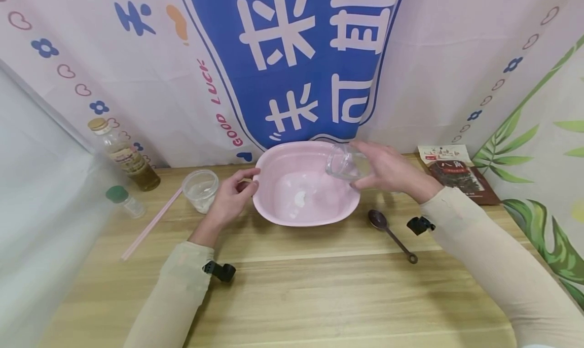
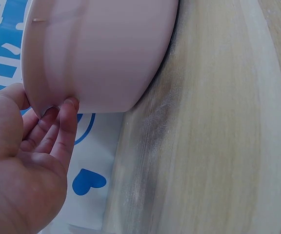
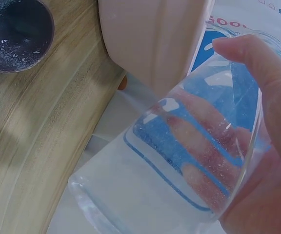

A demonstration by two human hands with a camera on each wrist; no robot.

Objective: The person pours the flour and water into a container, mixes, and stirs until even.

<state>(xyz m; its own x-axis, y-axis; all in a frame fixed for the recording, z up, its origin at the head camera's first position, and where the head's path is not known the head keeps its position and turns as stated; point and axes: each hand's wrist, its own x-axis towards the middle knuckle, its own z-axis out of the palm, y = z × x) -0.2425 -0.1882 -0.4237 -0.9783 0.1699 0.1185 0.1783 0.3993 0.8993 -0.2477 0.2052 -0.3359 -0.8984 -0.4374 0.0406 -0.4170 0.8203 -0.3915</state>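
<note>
Nearest me, pink chopsticks (image 1: 152, 224) slant on the left of the wooden table (image 1: 319, 287) and a brown spoon (image 1: 391, 235) lies right of centre. Mid-frame sits the pink basin (image 1: 301, 221) — the left hand (image 1: 230, 198) pinches its left rim, near a clear tub (image 1: 193, 198). The right hand (image 1: 388, 168) grips a clear glass (image 1: 344, 163), tilted at the basin's upper-right edge. Farther back, a packet (image 1: 456, 173) at right, an amber bottle (image 1: 130, 160) at left — then the printed cloth (image 1: 424, 84)
</note>
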